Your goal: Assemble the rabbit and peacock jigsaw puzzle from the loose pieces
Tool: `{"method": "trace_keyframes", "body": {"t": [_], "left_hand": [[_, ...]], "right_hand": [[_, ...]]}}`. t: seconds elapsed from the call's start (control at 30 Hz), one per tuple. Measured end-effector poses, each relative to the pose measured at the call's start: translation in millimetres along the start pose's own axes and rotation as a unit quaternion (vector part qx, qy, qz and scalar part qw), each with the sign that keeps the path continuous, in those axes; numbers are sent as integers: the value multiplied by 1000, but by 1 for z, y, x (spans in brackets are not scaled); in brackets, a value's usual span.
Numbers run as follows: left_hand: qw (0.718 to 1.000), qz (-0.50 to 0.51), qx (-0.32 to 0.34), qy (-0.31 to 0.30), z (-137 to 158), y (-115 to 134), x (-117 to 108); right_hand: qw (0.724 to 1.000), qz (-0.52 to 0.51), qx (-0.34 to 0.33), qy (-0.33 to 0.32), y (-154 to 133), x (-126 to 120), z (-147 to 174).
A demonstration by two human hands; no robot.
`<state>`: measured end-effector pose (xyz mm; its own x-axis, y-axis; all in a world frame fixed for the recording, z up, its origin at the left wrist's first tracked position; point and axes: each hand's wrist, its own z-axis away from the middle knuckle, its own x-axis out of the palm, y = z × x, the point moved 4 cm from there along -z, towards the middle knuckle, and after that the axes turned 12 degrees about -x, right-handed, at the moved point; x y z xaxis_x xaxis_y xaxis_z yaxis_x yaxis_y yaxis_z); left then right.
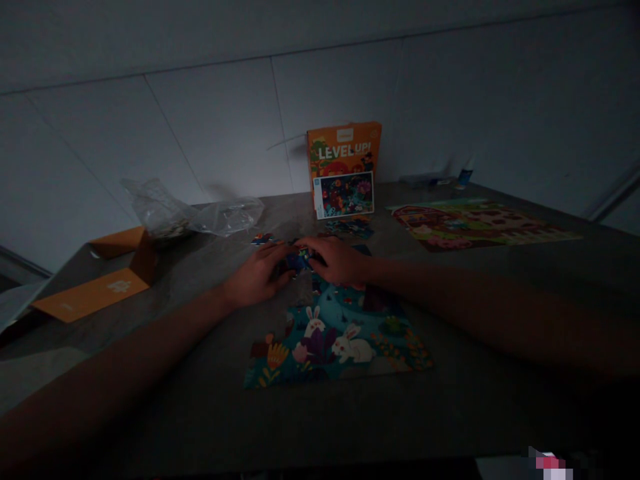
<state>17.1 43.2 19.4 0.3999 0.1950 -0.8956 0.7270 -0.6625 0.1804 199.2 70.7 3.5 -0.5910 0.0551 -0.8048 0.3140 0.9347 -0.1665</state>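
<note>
Rabbit puzzle on grey table

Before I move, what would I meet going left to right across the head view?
Open orange box → clear plastic bag → left hand → dark blue puzzle pieces between the hands → right hand → farm picture lying flat.

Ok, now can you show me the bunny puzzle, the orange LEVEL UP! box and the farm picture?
Bunny puzzle [345, 310]: head view, on the teal area above the rabbits.
Orange LEVEL UP! box [345, 152]: head view, on its front lettering.
Farm picture [475, 225]: head view, around its middle.
</note>
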Motion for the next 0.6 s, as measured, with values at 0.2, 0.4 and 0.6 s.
{"method": "trace_keyframes", "body": {"t": [0.2,0.4,0.6], "left_hand": [[1000,9,5,-6,0,1,0],[1000,7,-4,-10,0,1,0],[1000,9,-2,-16,0,2,0]], "right_hand": [[1000,9,6,-8,0,0,0],[1000,5,-4,-2,0,1,0],[1000,7,1,-5,0,1,0]]}}
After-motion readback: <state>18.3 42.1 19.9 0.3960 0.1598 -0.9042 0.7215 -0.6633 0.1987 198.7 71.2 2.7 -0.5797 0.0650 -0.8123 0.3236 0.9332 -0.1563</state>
